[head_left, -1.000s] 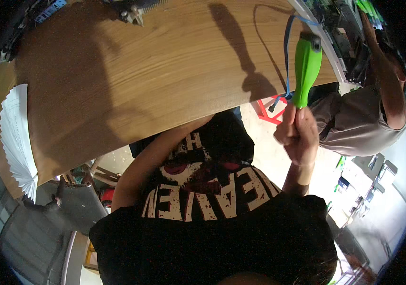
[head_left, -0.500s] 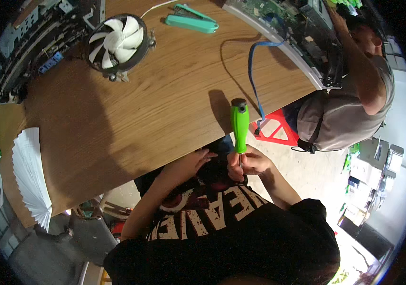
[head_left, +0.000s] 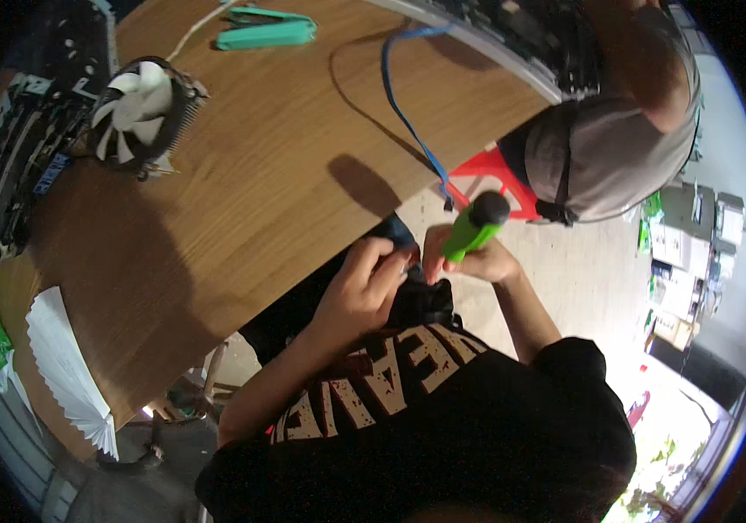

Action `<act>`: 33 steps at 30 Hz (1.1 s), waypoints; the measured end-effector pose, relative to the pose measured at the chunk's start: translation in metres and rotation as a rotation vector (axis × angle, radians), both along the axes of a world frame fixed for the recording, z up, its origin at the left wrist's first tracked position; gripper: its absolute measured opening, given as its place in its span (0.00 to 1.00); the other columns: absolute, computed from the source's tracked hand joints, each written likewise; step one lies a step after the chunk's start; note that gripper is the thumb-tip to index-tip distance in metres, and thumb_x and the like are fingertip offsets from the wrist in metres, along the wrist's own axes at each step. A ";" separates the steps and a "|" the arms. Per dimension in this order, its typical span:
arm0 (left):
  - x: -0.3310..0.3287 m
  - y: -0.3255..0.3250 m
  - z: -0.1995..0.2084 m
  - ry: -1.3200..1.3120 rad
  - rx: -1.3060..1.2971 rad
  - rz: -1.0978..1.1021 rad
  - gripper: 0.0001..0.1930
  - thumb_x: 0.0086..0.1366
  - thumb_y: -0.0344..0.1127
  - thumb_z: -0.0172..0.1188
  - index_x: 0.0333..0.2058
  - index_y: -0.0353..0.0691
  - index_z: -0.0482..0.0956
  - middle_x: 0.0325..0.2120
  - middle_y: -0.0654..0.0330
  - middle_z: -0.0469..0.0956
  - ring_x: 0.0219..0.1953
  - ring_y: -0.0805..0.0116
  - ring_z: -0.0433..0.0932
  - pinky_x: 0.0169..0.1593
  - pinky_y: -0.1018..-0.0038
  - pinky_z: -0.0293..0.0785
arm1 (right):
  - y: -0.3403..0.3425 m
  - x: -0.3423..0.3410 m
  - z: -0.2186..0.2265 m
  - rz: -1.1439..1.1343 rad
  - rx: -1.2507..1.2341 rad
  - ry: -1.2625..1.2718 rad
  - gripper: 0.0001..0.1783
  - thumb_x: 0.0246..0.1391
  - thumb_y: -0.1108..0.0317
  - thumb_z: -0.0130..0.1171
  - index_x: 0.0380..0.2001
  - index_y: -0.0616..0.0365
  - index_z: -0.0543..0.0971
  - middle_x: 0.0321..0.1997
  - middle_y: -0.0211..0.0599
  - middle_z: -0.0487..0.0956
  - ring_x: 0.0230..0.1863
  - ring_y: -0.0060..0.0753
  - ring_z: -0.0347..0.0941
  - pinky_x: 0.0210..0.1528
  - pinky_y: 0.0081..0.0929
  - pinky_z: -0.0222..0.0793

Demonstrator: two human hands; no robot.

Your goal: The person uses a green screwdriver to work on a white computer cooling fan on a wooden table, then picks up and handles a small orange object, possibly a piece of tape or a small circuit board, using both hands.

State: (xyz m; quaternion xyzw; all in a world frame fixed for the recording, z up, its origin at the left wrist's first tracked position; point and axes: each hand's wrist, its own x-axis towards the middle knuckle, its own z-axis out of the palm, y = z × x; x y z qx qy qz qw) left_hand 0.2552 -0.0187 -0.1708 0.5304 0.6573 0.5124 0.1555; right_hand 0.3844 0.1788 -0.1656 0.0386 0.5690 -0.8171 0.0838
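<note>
A screwdriver (head_left: 472, 230) with a green handle and a dark end cap is gripped in my right hand (head_left: 488, 261), in front of my body just off the table's edge. The handle's end points up and to the right; the shaft is hidden. Close beside it, my left hand (head_left: 357, 283) has its fingers bent and drawn together near the right fingertips. What they hold, if anything, I cannot make out. A blue flat cable (head_left: 397, 98) hangs over the table edge beyond my right hand.
On the wooden table (head_left: 251, 200) lie a white-bladed cooling fan (head_left: 135, 115), a teal stapler (head_left: 265, 30) and a fanned white paper (head_left: 68, 366). Opened computer cases stand far left and far right. A co-worker (head_left: 608, 161) sits at the right, by a red stool (head_left: 486, 166).
My left hand has risen and closed in toward the right one, its fingers bending. The screwdriver has tipped to the right. The view has shifted, so table things sit further left.
</note>
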 end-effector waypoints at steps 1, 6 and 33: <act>0.001 0.005 -0.002 -0.030 0.053 0.017 0.12 0.58 0.23 0.60 0.43 0.31 0.77 0.35 0.53 0.70 0.34 0.59 0.73 0.37 0.69 0.72 | 0.005 0.006 -0.007 -0.026 0.064 0.003 0.07 0.57 0.71 0.60 0.37 0.65 0.79 0.37 0.39 0.77 0.39 0.33 0.77 0.42 0.30 0.75; 0.008 0.010 -0.005 -0.134 -0.015 0.118 0.14 0.61 0.18 0.57 0.44 0.36 0.81 0.36 0.57 0.70 0.29 0.71 0.74 0.31 0.78 0.71 | -0.003 0.013 -0.016 -0.150 -0.216 0.054 0.10 0.59 0.67 0.59 0.35 0.64 0.80 0.48 0.47 0.71 0.35 0.29 0.75 0.40 0.26 0.71; -0.001 -0.024 0.030 -0.470 -0.039 0.219 0.15 0.56 0.16 0.59 0.43 0.32 0.81 0.37 0.56 0.71 0.37 0.69 0.73 0.40 0.79 0.72 | -0.065 0.021 -0.034 -0.147 -0.493 -0.109 0.12 0.61 0.61 0.57 0.39 0.61 0.76 0.48 0.45 0.74 0.35 0.33 0.78 0.38 0.29 0.72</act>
